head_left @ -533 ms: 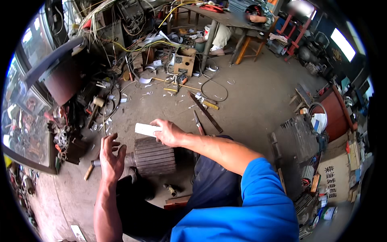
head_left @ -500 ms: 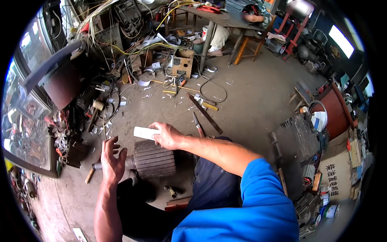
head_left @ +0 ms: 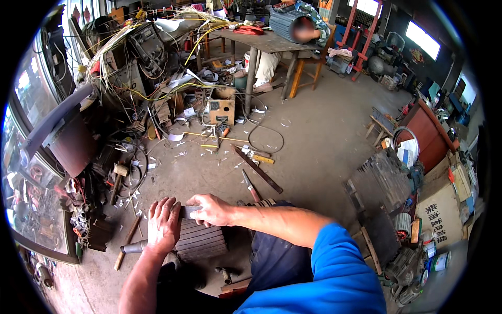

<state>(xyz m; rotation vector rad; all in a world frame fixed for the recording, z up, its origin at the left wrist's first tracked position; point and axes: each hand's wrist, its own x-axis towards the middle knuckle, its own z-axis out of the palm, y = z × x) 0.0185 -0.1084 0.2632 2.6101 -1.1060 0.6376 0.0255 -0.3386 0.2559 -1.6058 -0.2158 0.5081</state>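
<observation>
A slotted cylindrical rotor [head_left: 201,242] lies in front of me, its grey shaft [head_left: 135,247] sticking out to the left. Over its far upper edge, my right hand [head_left: 212,210] pinches a short, flat, pale strip [head_left: 189,211]. My left hand [head_left: 164,222] is closed over the strip's left end, fingers close together and pointing away from me. The fingers hide that end of the strip. A wooden stick [head_left: 128,242] passes by the shaft.
A mallet [head_left: 119,178] lies at left near tangled wires. Ahead are a dark metal bar [head_left: 257,170], a pointed tool with a red handle [head_left: 251,187] and a wooden box [head_left: 222,107]. A person rests at the table [head_left: 261,42]. Dark stacked plates [head_left: 379,180] stand right.
My right hand has lowered the strip towards the rotor. My left hand has come in from the left and closed on the strip's other end. The view has tilted up slightly.
</observation>
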